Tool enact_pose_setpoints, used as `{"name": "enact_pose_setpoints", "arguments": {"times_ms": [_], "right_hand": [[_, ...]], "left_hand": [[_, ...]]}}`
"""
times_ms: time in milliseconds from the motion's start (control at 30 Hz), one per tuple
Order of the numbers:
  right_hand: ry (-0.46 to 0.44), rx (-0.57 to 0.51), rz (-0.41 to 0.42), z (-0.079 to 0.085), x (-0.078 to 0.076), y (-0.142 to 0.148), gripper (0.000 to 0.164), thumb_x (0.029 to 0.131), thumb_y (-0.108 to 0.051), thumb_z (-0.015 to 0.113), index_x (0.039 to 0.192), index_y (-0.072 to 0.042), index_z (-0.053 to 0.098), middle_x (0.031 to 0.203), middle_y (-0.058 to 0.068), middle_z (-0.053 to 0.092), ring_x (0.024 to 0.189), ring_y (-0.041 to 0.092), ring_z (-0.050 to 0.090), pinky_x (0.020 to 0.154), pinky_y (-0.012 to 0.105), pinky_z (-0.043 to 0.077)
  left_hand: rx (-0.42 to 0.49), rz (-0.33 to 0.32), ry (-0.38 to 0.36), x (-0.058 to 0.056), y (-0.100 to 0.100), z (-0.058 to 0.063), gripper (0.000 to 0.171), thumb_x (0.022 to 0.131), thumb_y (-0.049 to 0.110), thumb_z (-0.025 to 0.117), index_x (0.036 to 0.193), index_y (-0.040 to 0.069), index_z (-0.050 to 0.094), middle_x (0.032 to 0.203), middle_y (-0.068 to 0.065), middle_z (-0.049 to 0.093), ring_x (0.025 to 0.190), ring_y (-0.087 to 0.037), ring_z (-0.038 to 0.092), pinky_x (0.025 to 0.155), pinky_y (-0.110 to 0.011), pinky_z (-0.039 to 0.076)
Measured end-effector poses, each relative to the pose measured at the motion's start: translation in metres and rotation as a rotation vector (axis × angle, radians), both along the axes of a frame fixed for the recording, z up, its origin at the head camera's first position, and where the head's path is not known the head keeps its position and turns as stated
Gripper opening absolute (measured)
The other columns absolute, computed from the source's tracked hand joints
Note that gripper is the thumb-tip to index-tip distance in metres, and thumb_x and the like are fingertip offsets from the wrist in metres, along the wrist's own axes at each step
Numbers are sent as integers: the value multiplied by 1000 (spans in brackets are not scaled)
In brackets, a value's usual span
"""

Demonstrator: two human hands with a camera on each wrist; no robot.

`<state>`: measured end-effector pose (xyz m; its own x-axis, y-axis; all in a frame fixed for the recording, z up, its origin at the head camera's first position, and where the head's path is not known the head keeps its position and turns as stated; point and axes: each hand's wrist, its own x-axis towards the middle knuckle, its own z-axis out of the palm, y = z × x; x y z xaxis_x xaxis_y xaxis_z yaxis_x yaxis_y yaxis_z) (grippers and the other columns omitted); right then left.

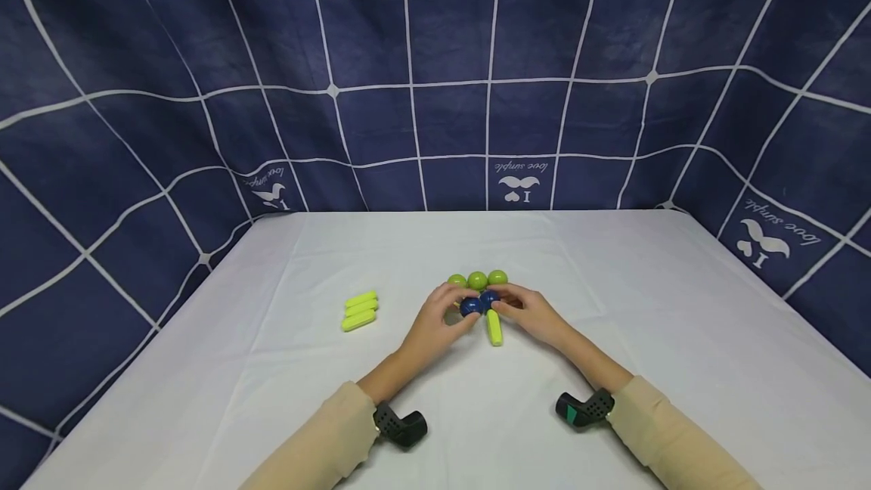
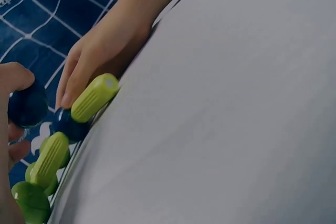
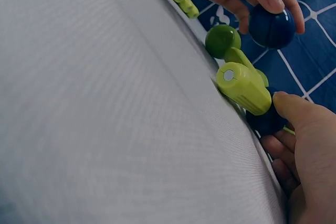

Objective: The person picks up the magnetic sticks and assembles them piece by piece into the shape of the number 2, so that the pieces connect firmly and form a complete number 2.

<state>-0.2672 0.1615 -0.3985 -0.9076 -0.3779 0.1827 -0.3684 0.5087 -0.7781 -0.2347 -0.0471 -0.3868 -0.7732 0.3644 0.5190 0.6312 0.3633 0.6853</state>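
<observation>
Between finger and thumb, my left hand (image 1: 434, 317) holds a blue ball (image 1: 470, 307), which the right wrist view shows raised off the table. My right hand (image 1: 534, 314) grips a second blue ball (image 3: 264, 120) low at the tabletop. From that ball a yellow-green rod (image 1: 494, 329) points toward me, with a silvery disc on its free end. Another yellow-green rod (image 2: 50, 160) lies beside it in the left wrist view, close to the green balls. Just beyond the hands, three green balls (image 1: 478, 280) sit in a row. Fingers partly cover both blue balls.
Three yellow-green rods (image 1: 360, 311) lie side by side left of the hands. A white cloth (image 1: 299, 399) covers the table. Behind it and along the sides hangs a dark blue curtain (image 1: 449, 44) with white grid lines.
</observation>
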Motion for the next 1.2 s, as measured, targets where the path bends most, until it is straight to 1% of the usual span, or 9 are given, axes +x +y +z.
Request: {"name": "enact_pose_setpoints", "arguments": {"times_ms": [167,333,467,600,700,767,867,1067,1200], "right_hand": [[6,-31,-6,0,1,0,42,91,-25,54,126,-1,51,118,18,59,102,28,59,84,40,48],[3,-11,-24,1,0,1,41,92,-28,53,125,-5,53,119,15,59,105,27,58,87,38,48],[-6,-10,-38,2,-1,2,42,90,-32,55,124,-7,54,117,13,61,105,26,58,88,38,47],[-15,-9,-40,11,5,-2,40,90,-23,56,123,-1,53,112,17,61,101,27,58,84,37,47],[-9,-2,-42,11,5,-3,38,90,-20,56,122,0,54,111,18,62,99,27,59,82,34,47],[-7,-2,-44,3,-1,0,39,90,-25,57,122,-3,55,112,15,62,100,25,59,83,35,47],[-6,1,-45,1,-3,2,40,89,-31,56,121,-7,57,114,12,62,102,24,59,86,37,47],[-18,-12,-47,2,-3,2,40,89,-34,56,120,-9,58,114,10,63,104,24,59,89,40,46],[-18,-14,-52,2,-3,2,40,89,-35,56,120,-9,58,114,10,63,103,23,59,89,40,45]], "left_hand": [[-53,-94,-76,7,2,-3,30,83,22,66,110,10,61,107,-4,58,89,-16,53,79,-28,47],[-130,-144,-98,6,3,-3,31,82,23,67,109,9,60,103,-2,60,87,-12,53,79,-23,46],[-142,-189,-136,5,4,-1,29,81,22,68,107,9,60,100,0,60,86,-9,53,79,-21,46],[-153,-239,-185,5,4,-1,27,80,21,70,103,11,59,99,1,60,85,-8,53,79,-20,46],[-169,-264,-197,6,4,-2,26,80,20,70,101,10,59,100,0,60,85,-7,54,78,-19,47],[-168,-282,-202,7,4,-1,25,80,18,70,100,9,58,100,-2,60,85,-8,55,77,-19,48],[-154,-305,-235,8,5,-1,24,79,16,70,97,8,58,98,-4,60,85,-7,56,76,-19,49],[-142,-310,-310,8,5,-2,25,78,16,72,94,8,55,97,-4,60,87,-4,57,76,-18,49],[-120,-330,-332,8,6,-3,25,77,13,71,95,6,55,98,-7,59,91,-8,59,78,-18,49]]}}
